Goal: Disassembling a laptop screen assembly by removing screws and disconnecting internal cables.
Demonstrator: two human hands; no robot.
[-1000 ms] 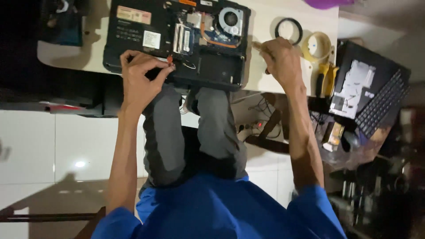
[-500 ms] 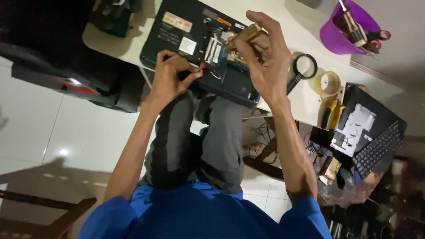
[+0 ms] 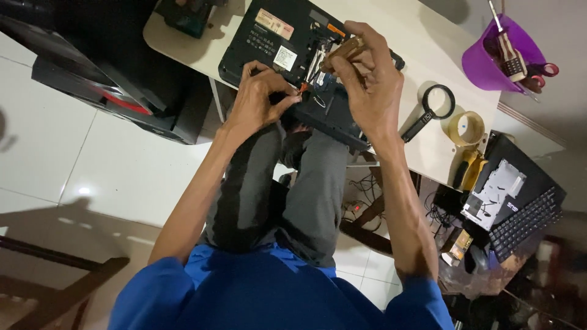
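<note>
Both hands sit slightly lower in the head view than half a second ago, and the right hand point(image 3: 367, 79) has drawn closer to the left hand point(image 3: 260, 98) over the laptop point(image 3: 269, 43). Head view: the laptop lies underside up on the bench point(image 3: 422, 36), its long axis running from upper left to lower right, directly ahead of both hands and overhanging the near edge above the knees. The left hand is closed narrow, pinching a small orange-tipped tool point(image 3: 301, 88) whose tip points right into the open bay. The right hand is curled around a brown handle point(image 3: 345, 50) that lies aslant over the same bay; its working end is hidden. The two hands are near each other, the left nearer the bench edge. To the right lie a magnifier point(image 3: 431, 110), a tape roll point(image 3: 466, 128) and a purple cup point(image 3: 489, 58) of tools.
</note>
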